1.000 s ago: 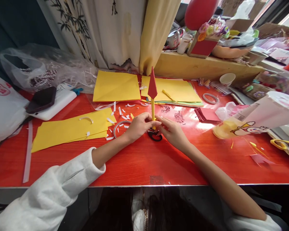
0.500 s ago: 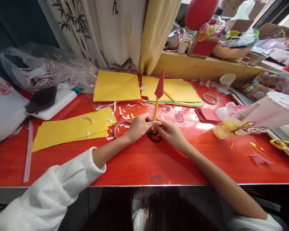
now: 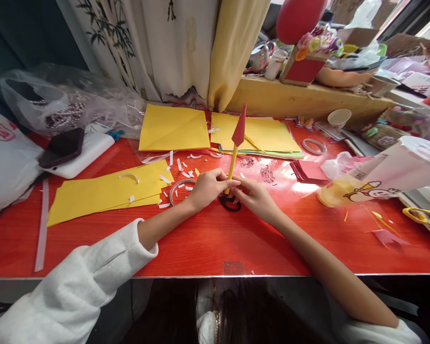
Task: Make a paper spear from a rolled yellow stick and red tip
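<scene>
Between my hands a paper stick (image 3: 233, 161), yellow with a pointed red paper tip (image 3: 239, 130), stands nearly upright, leaning slightly right. My left hand (image 3: 208, 189) pinches its lower end from the left. My right hand (image 3: 253, 196) closes on the same end from the other side; its fingertips are partly hidden. Just below the fingers lie black scissor handles (image 3: 231, 204), their blades out of sight. A roll of clear tape (image 3: 175, 192) rests left of my left hand, among white paper scraps (image 3: 179, 165).
Yellow paper strips (image 3: 103, 193) lie at left and yellow sheets (image 3: 174, 128) at the back. Red paper pieces (image 3: 307, 172) and a tilted drink cup (image 3: 370, 179) are at right. A phone (image 3: 61, 149) rests on a white box. A cluttered ledge (image 3: 272, 98) runs behind.
The red tip has swung very slightly to the right and down. Both hands keep their hold on the stick's lower end.
</scene>
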`<state>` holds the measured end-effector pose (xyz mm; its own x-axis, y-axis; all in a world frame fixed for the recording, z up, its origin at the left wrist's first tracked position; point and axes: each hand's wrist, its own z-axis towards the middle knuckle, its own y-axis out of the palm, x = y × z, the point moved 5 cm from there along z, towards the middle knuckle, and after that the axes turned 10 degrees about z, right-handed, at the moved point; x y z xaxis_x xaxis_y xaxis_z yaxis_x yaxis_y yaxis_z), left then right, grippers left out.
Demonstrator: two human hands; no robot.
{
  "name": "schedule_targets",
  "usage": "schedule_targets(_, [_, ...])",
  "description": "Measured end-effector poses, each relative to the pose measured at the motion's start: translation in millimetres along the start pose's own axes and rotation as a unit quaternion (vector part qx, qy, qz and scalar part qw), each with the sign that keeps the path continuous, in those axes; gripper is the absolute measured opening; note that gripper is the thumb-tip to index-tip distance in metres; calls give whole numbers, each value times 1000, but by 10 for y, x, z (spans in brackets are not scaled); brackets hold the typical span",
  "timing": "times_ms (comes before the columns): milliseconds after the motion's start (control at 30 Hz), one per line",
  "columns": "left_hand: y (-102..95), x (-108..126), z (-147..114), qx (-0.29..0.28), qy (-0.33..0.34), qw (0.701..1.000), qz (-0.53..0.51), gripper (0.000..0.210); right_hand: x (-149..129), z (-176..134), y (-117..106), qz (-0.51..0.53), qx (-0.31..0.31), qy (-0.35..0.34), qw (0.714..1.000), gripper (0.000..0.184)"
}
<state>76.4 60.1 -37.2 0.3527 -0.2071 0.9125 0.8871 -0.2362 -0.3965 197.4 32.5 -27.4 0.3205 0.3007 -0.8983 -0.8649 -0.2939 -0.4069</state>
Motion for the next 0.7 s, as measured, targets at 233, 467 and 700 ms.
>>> schedule_targets(233, [1, -2, 8, -4, 6, 1000, 6, 36, 1, -8, -3, 7, 5, 3, 1000, 29])
schedule_targets(467, [-6, 13, 6, -8, 24, 1000, -10, 34, 89, 1, -18, 91, 26, 36, 995, 43])
schedule_targets(700, [-49, 14, 1, 29, 8, 999, -27, 34, 87, 26, -127, 227, 93, 34, 969, 23])
